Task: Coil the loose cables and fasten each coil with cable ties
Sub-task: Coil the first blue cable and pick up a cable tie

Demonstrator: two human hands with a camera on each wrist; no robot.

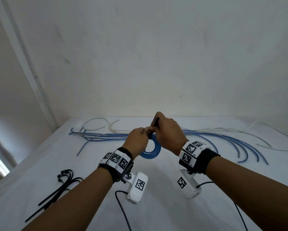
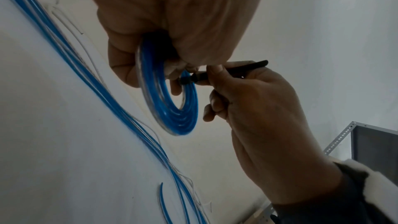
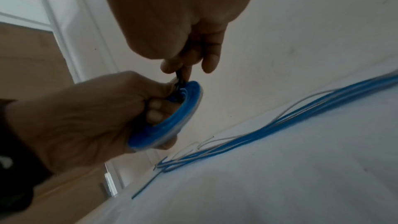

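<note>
My left hand point(image 1: 137, 140) is curled round the top of a blue coil point(image 1: 152, 151), fingers through its middle, holding it up off the table point(image 1: 156, 205) so the ring hangs down between my wrists. Just to its right, my right hand point(image 1: 169, 133) pinches a black cable tie point(image 2: 243, 67) between thumb and fingers, with the other fingers folded in; the tie wraps the coil right at my left fingertips point(image 2: 175, 89), and its free tail sticks out past my right thumb. At the near left of the table lies a bunch of spare ties point(image 1: 56, 189), well apart from my hands. Beyond the hands, a long run of loose blue cables point(image 1: 103, 136) stretches across the far side of the table from left to right, with white cables point(image 1: 96, 125) lying among and behind them, close to the wall point(image 1: 156, 55).
</note>
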